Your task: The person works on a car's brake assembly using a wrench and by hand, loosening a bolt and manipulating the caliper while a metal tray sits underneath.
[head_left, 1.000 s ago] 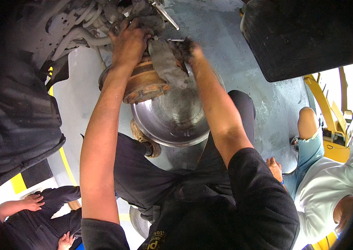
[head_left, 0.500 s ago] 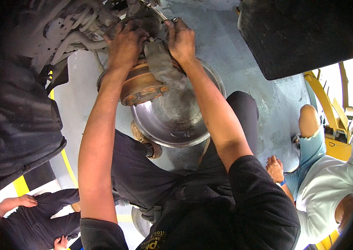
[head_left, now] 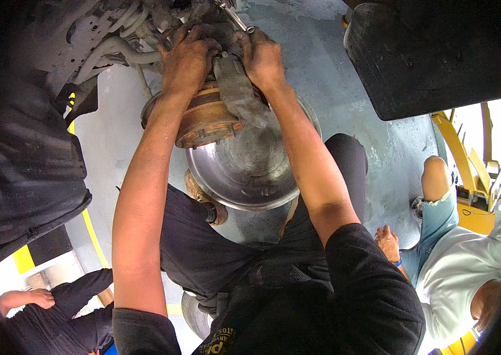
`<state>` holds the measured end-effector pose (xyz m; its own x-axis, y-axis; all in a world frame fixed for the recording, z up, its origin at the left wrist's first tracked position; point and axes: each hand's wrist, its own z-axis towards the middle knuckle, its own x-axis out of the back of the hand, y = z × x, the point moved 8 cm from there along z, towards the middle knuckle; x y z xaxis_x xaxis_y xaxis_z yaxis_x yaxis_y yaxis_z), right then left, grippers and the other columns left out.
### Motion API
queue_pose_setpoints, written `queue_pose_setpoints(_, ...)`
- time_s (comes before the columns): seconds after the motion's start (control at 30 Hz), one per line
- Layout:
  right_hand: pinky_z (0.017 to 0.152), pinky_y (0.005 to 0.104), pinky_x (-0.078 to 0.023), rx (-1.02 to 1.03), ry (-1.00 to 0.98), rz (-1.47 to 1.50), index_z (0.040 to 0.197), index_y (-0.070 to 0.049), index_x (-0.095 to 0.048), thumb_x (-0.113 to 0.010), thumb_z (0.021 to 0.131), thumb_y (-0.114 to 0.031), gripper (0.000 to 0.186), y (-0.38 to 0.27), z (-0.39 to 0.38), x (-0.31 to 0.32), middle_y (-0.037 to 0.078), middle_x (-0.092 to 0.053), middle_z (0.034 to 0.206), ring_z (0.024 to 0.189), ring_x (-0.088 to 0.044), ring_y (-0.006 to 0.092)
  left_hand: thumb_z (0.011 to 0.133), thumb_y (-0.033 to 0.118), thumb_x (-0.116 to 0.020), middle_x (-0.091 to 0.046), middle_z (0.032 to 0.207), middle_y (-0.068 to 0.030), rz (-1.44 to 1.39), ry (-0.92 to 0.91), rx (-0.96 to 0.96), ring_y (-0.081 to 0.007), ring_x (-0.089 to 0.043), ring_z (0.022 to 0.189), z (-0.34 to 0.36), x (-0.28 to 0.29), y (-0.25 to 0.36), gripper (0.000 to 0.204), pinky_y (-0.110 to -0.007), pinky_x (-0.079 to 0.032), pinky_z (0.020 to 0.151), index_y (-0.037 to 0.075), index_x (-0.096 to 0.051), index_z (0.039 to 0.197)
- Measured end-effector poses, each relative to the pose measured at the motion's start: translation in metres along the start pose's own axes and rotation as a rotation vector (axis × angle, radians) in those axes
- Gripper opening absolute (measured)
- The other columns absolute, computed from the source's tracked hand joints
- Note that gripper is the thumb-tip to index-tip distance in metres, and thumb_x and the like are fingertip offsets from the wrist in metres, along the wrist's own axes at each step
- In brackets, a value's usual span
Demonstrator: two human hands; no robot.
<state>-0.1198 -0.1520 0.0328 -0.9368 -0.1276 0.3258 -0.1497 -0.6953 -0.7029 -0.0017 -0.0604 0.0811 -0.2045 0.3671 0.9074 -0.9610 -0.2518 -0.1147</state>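
Note:
Under the raised vehicle, both my hands reach to the wheel end with its rusty brown hub and brake disc (head_left: pixel 206 122). My left hand (head_left: pixel 188 64) is closed over dark, greasy parts behind the disc; what its curled fingers hold is hidden. My right hand (head_left: pixel 263 60) is closed at the near end of a silver wrench (head_left: pixel 237 18), which slants up and left to the dark parts. Between my hands, a dusty grey brake caliper (head_left: pixel 238 92) sits over the disc's edge. Beneath, a round metal basin (head_left: pixel 249 177) stands on the floor.
Vehicle suspension arms (head_left: pixel 126 53) and a black wheel-arch liner (head_left: pixel 31 160) are on the left. A black flap (head_left: pixel 422 56) hangs at upper right. A person in a white shirt (head_left: pixel 463 254) crouches right, near a yellow metal frame (head_left: pixel 475 219); another person in dark clothes (head_left: pixel 61 313) is lower left.
My hands, the hub and the caliper appear slightly further right in the picture, as the view shifts a little. My hands remain at the brake parts, and the wrench stays by my right hand.

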Motion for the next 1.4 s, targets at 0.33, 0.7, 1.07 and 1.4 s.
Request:
queue_pose_setpoints(0.33,0.078,0.0504,-0.055,-0.741,0.066,0.703,0.115,0.002,-0.064,-0.053,0.105,-0.031,0.036,0.144,-0.041,-0.053,0.023,-0.072,0.098,0.089,-0.069,0.0449,0.092,0.027,-0.07,-0.061,0.135,0.0006,0.029,0.028,0.008,-0.0268,-0.047,0.137,0.0,0.0,0.0,0.019,-0.068,-0.023,0.114,0.026,-0.079,0.109)
queue_pose_setpoints(0.7,0.067,0.051,-0.05,-0.417,0.372,0.141,0.095,0.003,-0.061,-0.048,0.109,-0.028,0.037,0.113,-0.024,-0.004,0.025,-0.067,0.083,0.072,-0.063,0.0433,0.09,0.019,-0.071,-0.059,0.135,-0.0114,-0.092,0.003,-0.059,-0.0376,-0.048,0.134,0.002,0.0,0.003,0.021,-0.053,-0.045,0.11,0.009,-0.078,0.107)
queue_pose_setpoints(1.07,0.069,0.0538,-0.05,0.042,-0.011,-0.046,0.1,0.0,-0.061,-0.06,0.103,-0.022,0.022,0.006,-0.005,-0.007,0.027,-0.066,0.083,0.084,-0.065,0.0508,0.093,0.026,-0.069,-0.06,0.135,0.0041,-0.045,0.018,-0.041,-0.0256,-0.048,0.136,0.002,-0.003,-0.003,0.018,-0.073,-0.027,0.11,0.026,-0.078,0.109)
queue_pose_setpoints(1.4,0.075,0.0576,-0.053,-0.085,0.049,0.038,0.104,0.003,-0.063,-0.058,0.102,-0.022,0.025,0.024,0.004,0.008,0.032,-0.067,0.094,0.089,-0.065,0.0524,0.092,0.028,-0.071,-0.058,0.141,0.0046,0.045,0.032,0.012,-0.0249,-0.045,0.139,0.001,0.002,0.002,0.019,-0.073,-0.028,0.11,0.026,-0.079,0.109)
